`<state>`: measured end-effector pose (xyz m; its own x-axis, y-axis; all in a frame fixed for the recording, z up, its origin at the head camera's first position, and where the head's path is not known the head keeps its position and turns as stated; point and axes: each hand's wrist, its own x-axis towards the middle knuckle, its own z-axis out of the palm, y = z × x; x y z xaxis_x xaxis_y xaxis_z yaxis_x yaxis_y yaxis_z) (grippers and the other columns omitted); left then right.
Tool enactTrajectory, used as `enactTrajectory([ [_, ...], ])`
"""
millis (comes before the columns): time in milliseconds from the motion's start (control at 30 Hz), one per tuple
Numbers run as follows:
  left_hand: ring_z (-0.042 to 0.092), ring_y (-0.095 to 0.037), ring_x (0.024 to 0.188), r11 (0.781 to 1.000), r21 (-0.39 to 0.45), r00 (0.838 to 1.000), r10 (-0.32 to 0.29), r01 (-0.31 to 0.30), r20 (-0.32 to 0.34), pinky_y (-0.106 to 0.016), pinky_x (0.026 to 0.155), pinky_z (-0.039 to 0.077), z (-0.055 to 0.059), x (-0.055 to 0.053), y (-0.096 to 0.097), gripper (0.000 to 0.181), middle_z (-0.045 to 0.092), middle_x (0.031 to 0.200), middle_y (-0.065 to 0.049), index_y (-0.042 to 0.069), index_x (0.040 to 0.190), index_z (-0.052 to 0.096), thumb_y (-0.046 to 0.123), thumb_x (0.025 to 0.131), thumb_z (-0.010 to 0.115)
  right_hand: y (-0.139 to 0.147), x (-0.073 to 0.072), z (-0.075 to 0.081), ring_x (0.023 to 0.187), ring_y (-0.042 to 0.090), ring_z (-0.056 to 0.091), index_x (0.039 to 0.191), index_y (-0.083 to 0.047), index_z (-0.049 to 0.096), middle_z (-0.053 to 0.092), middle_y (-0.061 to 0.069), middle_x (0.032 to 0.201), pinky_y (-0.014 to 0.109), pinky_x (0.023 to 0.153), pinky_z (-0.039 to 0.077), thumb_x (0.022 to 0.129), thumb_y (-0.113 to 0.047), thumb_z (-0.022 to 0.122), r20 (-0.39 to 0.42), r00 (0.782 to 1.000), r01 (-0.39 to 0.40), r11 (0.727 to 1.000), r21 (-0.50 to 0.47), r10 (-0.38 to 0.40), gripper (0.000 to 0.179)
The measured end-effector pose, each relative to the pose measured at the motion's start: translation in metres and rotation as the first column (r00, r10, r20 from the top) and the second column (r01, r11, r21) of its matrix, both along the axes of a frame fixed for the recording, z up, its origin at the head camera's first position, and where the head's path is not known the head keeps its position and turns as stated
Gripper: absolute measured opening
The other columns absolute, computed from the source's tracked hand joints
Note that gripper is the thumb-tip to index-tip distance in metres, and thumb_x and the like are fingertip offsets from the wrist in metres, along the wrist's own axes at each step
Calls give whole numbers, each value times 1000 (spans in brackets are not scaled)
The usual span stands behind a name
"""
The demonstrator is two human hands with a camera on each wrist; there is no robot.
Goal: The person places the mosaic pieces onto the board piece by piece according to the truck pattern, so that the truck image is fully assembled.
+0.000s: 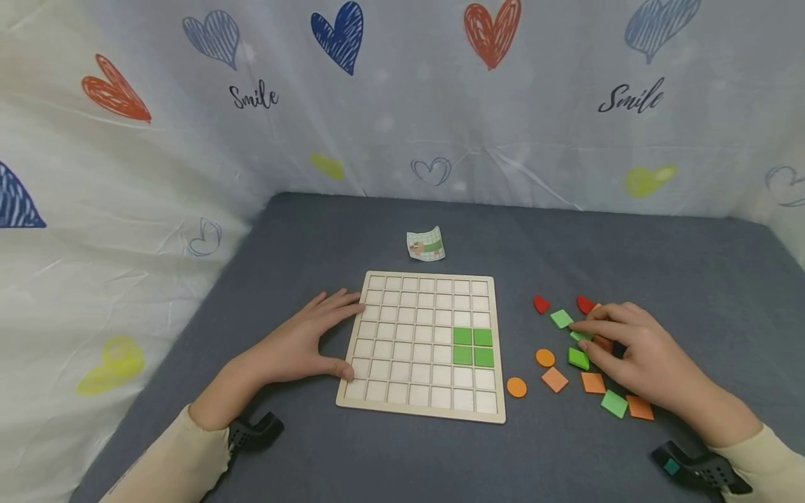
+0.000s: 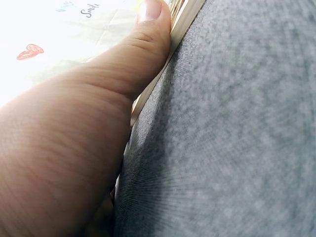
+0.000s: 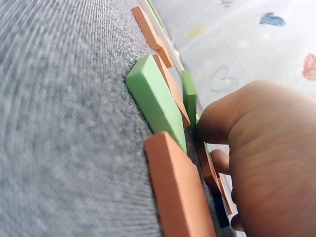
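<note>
A pale wooden grid board (image 1: 421, 413) lies on the table, with a block of several green squares (image 1: 473, 347) set in its right side. My left hand (image 1: 302, 342) rests at the board's left edge, fingers extended and thumb lower down; the left wrist view shows the thumb (image 2: 133, 59) against the wooden edge. Over the scattered pieces at the right is my right hand (image 1: 641, 353), its thumb and index fingertip pinching a green square tile (image 1: 580, 336) that they partly hide. Another green tile (image 1: 578, 358) lies just below the thumb tip.
Around the right hand lie orange squares (image 1: 593, 383), red pieces (image 1: 541, 304), orange discs (image 1: 517, 387) and further green squares (image 1: 613, 404). Beyond the board is a small printed card (image 1: 425, 244) with curled edges. A heart-patterned curtain (image 1: 390, 119) hangs behind the grey table (image 1: 327, 237).
</note>
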<state>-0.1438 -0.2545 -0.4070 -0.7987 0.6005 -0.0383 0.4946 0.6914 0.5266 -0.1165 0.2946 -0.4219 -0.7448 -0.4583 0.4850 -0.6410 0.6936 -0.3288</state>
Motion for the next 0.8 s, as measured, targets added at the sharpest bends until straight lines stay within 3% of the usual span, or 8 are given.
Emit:
enactTrajectory([
  [267,13,-28,168,1000,7,1000,-7,7,-8,-55,137,6,-2,-1,0,113,24,180,0,28,171,40,72,78,87,0,-1,-2,91,10,55,107,-17,87,74,-5,104,24,74,41,68,1,97,-35,999,36,999,-4,-36,45],
  [567,13,-27,168,1000,4,1000,-6,7,-17,-55,137,6,-2,-2,0,115,25,180,1,28,171,40,73,77,87,-5,-2,2,91,4,50,106,-17,86,73,-9,105,22,73,38,71,2,95,-53,999,1,1000,-14,-2,40],
  [800,13,-27,168,1000,3,1000,-3,3,-10,-56,136,7,-2,0,-1,115,24,180,0,27,171,40,73,77,87,-18,-6,1,92,10,55,108,-15,86,75,-5,107,23,76,41,71,2,91,-69,997,-47,998,-52,43,41],
])
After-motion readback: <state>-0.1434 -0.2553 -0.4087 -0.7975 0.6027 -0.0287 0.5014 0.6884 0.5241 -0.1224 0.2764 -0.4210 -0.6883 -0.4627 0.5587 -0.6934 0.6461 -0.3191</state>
